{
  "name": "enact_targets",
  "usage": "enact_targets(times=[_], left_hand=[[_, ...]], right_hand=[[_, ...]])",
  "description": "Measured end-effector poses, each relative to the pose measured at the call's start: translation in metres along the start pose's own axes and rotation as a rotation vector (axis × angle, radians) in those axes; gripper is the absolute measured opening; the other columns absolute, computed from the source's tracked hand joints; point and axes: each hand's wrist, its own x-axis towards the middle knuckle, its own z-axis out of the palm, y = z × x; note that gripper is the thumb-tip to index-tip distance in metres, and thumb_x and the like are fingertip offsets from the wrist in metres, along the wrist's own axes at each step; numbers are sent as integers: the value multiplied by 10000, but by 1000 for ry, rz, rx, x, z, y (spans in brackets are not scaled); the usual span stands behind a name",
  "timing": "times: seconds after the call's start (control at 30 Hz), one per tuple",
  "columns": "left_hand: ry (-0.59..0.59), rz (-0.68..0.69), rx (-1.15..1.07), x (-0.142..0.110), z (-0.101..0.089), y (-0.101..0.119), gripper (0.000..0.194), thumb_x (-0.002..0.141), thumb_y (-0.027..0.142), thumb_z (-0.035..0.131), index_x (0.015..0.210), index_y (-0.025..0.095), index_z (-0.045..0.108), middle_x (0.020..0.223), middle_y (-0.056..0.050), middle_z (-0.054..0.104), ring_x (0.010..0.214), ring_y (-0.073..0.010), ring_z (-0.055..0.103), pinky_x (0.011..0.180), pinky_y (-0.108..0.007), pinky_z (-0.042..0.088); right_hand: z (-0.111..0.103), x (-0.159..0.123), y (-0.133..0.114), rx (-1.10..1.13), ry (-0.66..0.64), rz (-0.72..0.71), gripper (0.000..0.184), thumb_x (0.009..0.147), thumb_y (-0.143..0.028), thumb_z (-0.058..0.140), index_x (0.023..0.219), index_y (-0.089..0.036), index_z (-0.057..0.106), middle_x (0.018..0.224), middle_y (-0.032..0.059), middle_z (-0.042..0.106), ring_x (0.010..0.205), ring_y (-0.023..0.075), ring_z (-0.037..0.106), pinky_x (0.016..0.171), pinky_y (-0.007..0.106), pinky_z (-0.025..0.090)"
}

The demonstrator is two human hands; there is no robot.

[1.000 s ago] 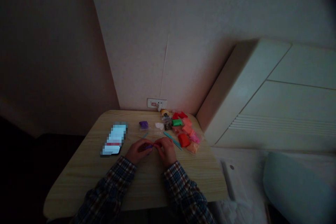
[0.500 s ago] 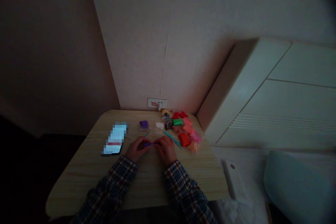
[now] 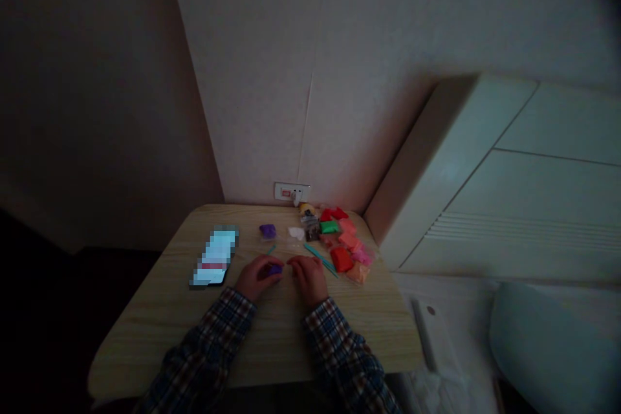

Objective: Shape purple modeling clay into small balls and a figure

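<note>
A small lump of purple modelling clay point(image 3: 275, 270) is pinched between the thumb and fingers of my left hand point(image 3: 255, 277), over the middle of the table. Just to its right is my right hand point(image 3: 309, 277), its fingers bent and drawn together, a small gap from the clay. Whether anything sits in those right fingertips is too small and dark to tell. Beyond my hands lie a bag of purple clay point(image 3: 267, 231) and a clear bag with white clay point(image 3: 295, 233). Thin turquoise modelling tools point(image 3: 321, 260) rest beside my right hand.
Several bags of coloured clay, among them a green one point(image 3: 329, 227) and a red one point(image 3: 341, 259), crowd the table's back right. A phone point(image 3: 216, 255) with a lit screen lies at left. The wooden table point(image 3: 272, 343) meets the wall below a socket point(image 3: 292, 192).
My right fingers have come away from the purple clay, leaving a gap. The clay stays in my left hand. The whole view has shifted slightly.
</note>
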Motion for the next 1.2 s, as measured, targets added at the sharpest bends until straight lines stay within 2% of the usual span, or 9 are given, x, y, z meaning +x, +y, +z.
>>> enact_targets(times=[0.13, 0.3, 0.47, 0.63, 0.73, 0.83, 0.93, 1.03, 1.2], left_hand=[[14, 32, 116, 0, -1, 0, 228, 695, 319, 622, 868, 170, 627, 865, -52, 616, 813, -185, 588, 741, -311, 481], [23, 119, 320, -2, 0, 4, 194, 711, 311, 605, 855, 182, 624, 856, -52, 618, 767, -177, 578, 677, -286, 478], [23, 232, 531, -3, 1, 5, 162, 740, 210, 541, 879, 182, 620, 899, -58, 603, 871, -194, 561, 822, -341, 457], [11, 319, 662, -5, 2, -1, 197, 744, 181, 514, 906, 194, 625, 924, -67, 597, 894, -205, 539, 812, -354, 455], [0, 317, 689, -5, 2, -2, 235, 724, 181, 538, 945, 197, 616, 945, -72, 604, 913, -223, 528, 815, -378, 441], [-7, 286, 694, -4, 2, -2, 269, 721, 198, 553, 986, 195, 600, 973, -77, 607, 937, -238, 520, 831, -401, 424], [-3, 268, 659, -3, 2, -2, 285, 714, 230, 575, 996, 194, 598, 973, -80, 603, 942, -248, 515, 841, -417, 418], [71, 255, 515, -5, 2, 3, 331, 701, 254, 597, 1027, 196, 587, 997, -86, 592, 972, -254, 506, 883, -436, 398], [195, 131, -128, -16, 10, 38, 395, 758, 306, 564, 1143, 235, 506, 1174, -82, 539, 1119, -245, 463, 956, -415, 359]], right_hand=[[-1, 1, 0, 11, 30, 29, 177, 868, -261, 452, 783, -189, 590, 716, 13, 648, 680, 162, 573, 732, 313, 349], [-4, 1, 0, 43, 56, 42, 231, 889, -211, 367, 902, -182, 596, 780, 28, 652, 779, 166, 586, 758, 302, 372], [-6, 0, 0, 64, 63, 78, 268, 895, -237, 351, 794, -179, 593, 655, 10, 612, 682, 156, 569, 728, 287, 397], [-5, 0, -1, 108, 70, 113, 234, 886, -201, 335, 1006, -155, 531, 743, 28, 631, 689, 146, 578, 668, 254, 434], [-6, 0, -2, 121, 52, 116, 241, 893, -228, 337, 866, -175, 570, 611, -1, 598, 603, 144, 562, 607, 242, 432], [-7, 1, -4, 120, 66, 116, 222, 865, -272, 412, 764, -175, 584, 677, 26, 607, 657, 158, 563, 637, 260, 437], [-8, 2, -5, 137, 94, 121, 169, 844, -264, 448, 839, -159, 581, 764, 46, 622, 700, 154, 574, 660, 260, 452], [-10, 2, -7, 146, 105, 125, 176, 839, -286, 473, 777, -159, 579, 619, 3, 585, 576, 133, 549, 576, 234, 448], [-13, 0, -25, 173, 126, 90, 209, 856, -283, 460, 787, -160, 613, 708, 34, 633, 653, 145, 582, 633, 254, 474]])
